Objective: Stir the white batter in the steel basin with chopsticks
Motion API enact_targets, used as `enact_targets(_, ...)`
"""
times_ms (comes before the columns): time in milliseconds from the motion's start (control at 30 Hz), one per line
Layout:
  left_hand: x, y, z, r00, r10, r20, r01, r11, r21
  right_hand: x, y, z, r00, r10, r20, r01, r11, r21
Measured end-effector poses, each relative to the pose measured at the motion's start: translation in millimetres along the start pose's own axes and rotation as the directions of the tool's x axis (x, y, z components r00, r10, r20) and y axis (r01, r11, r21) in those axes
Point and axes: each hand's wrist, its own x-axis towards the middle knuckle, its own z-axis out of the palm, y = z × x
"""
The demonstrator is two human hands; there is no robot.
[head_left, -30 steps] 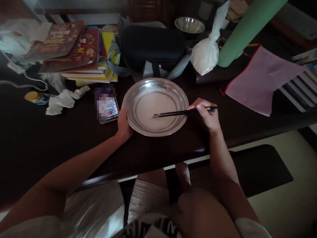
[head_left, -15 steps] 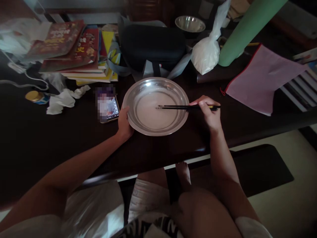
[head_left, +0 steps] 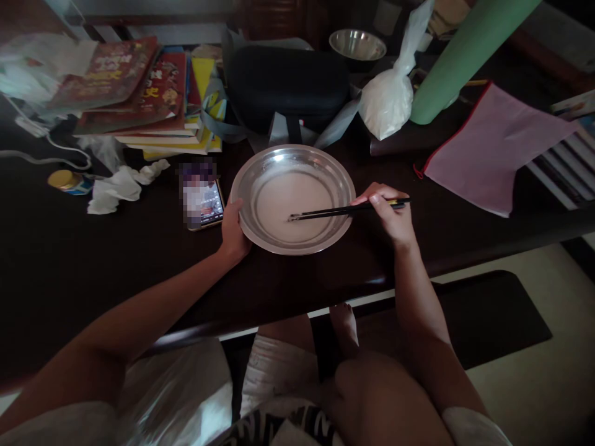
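Right hand (head_left: 393, 217) was closed around dark chopsticks (head_left: 334, 212), tips down in pale batter inside the metal basin (head_left: 346, 179) at table centre; left hand (head_left: 232, 232) gripped the basin's near-left rim (phone (head_left: 203, 201) just beside). Best done with tips kept low, rim braced, liquid clear of the edge

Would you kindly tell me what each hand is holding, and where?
The right hand pinches the dark chopsticks near their back end; the left hand grips the round steel pan by its left rim.
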Motion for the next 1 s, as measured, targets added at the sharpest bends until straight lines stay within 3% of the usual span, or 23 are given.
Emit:
enact_targets(67, 0, 0, -0.4, 1.000, 0.019, 0.000, -0.019, 1.000, 0.015, 1, 0, 0, 1.000, -0.011, 0.010, 0.011, 0.999, -0.050)
enact_targets(200, 0, 0, -0.3, 1.000, 0.024, 0.015, -0.024, 1.000, 0.015, 0, 0, -3, 0.992, 0.000, -0.129, -0.007, 0.999, -0.054)
enact_targets(400, 0, 1, 1.0, 1.000, 0.028, 0.000, -0.028, 0.999, 0.022, -1, 0, -1, 0.999, 0.020, 0.040, -0.019, 0.999, -0.025)
enact_targets(567, -1, 1, 3.4, 0.999, 0.040, -0.007, -0.040, 0.999, 0.005, 0, -1, -1, 0.995, 0.012, -0.096, -0.014, 1.000, -0.019)
enact_targets(733, -1, 2, 3.2, 0.999, 0.038, -0.002, -0.038, 0.999, 0.027, 0, -5, 0, 0.999, 0.026, 0.028, -0.026, 0.999, -0.019)
enact_targets(900, -2, 3, 1.6, 1.000, 0.018, 0.021, -0.018, 1.000, 0.021, 0, -13, -1, 0.992, 0.021, -0.127, -0.025, 0.999, -0.033)
enact_targets(1000, -3, 4, 2.6, 0.999, 0.013, 0.038, -0.013, 1.000, 0.014, 4, -20, 2, 0.999, 0.039, -0.004, -0.040, 0.999, -0.026)
